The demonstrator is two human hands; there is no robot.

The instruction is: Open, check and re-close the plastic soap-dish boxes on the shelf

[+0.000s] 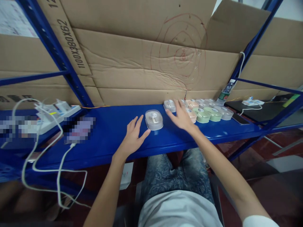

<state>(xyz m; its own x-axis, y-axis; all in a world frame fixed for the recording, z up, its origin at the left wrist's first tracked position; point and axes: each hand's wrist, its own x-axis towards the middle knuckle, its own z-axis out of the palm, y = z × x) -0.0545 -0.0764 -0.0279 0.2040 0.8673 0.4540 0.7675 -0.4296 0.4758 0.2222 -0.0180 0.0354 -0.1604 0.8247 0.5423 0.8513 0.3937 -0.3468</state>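
Observation:
A clear-lidded grey plastic box (154,120) with a round label stands on the blue shelf, apart from the others. To its left, my left hand (135,135) has its fingers spread, the thumb close to the box's front edge, and holds nothing. My right hand (181,117) is open over the left end of a group of similar boxes, its fingers partly hiding them. A grey box (169,105) shows just behind its fingertips; I cannot tell whether they touch. Further right are pink, green (201,115) and grey boxes (224,113) in two rows.
On the left, a phone (80,130) with a white cable lies near a power strip (59,117). A dark phone (240,119) and a water bottle (226,91) are at the right. Cardboard (127,66) walls the back; blue posts (59,56) frame the shelf.

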